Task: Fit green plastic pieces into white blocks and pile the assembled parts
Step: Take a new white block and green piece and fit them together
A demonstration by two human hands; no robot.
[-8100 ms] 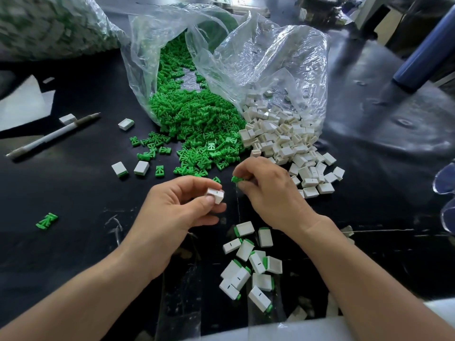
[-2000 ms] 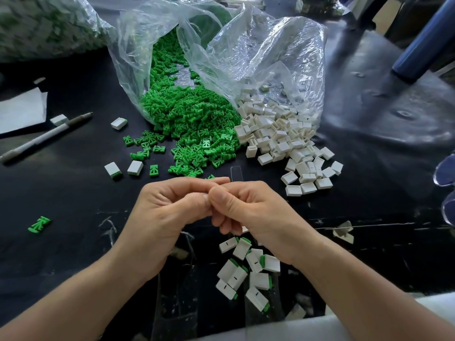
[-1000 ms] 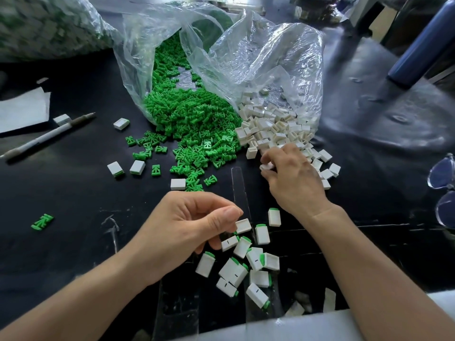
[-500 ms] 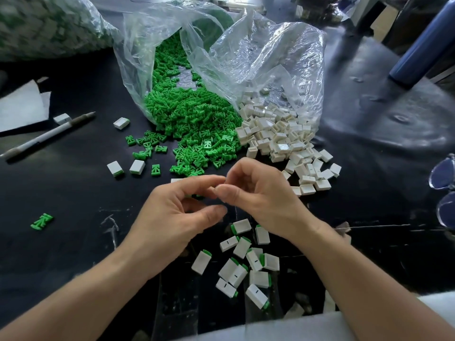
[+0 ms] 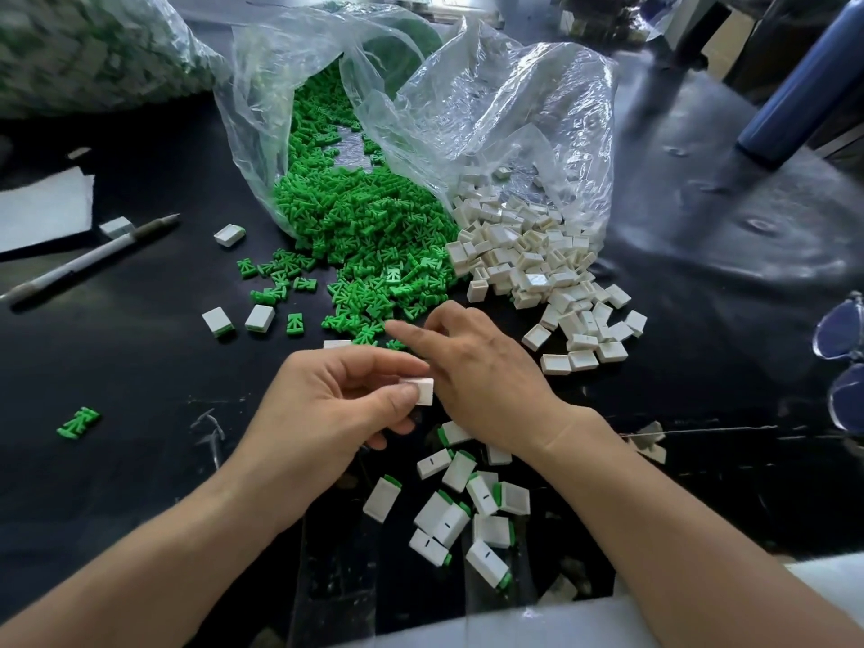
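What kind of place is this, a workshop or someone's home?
Probably a small-parts assembly bench in a workshop or factory: bulk bags spill green plastic pieces and white blocks onto a black table, with a pile of assembled parts nearest the camera.

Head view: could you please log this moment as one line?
left hand: pinches small white plastic block | right hand: open over loose green plastic pieces | assembled white-and-green parts: piled nearby

Clip heap [image 5: 374, 236] in bag [image 5: 280, 109] mouth. Block heap [image 5: 528, 259] touching its right. Assembled pile [image 5: 463, 507] before it; left hand [image 5: 327, 413] with block [image 5: 423, 390], right hand [image 5: 481, 376] between.
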